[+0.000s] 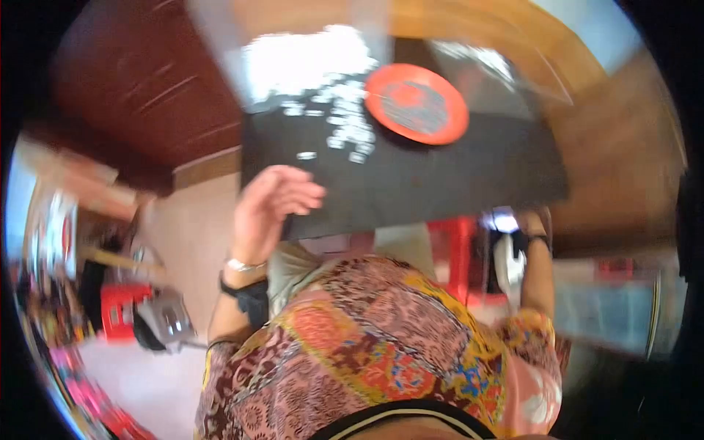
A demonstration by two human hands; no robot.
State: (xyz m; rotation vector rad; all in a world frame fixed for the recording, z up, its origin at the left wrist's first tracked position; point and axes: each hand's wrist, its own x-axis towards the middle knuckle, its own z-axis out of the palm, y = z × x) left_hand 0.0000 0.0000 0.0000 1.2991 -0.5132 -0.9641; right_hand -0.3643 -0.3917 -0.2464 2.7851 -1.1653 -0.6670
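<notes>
My left hand [277,199] hovers over the near left edge of a black tabletop [455,172], fingers stretched out and holding nothing. Just beyond it, many small white pieces [352,121] lie scattered, thickening into a bright white heap [308,62] at the far left. An orange plate [456,121] sits to the right of them, bearing a layer of small grey bits. Low by the right front edge is my right hand [535,221], smeared by motion, beside a bright, shiny object [502,220] I cannot make out. Whether it grips that object is unclear.
Clear plastic [477,62] lies at the table's far right. Below the table's right front shows a red frame [458,253], with a white object [507,260] beside it. On the floor at left stand a red item [117,312] and a grey device [165,319].
</notes>
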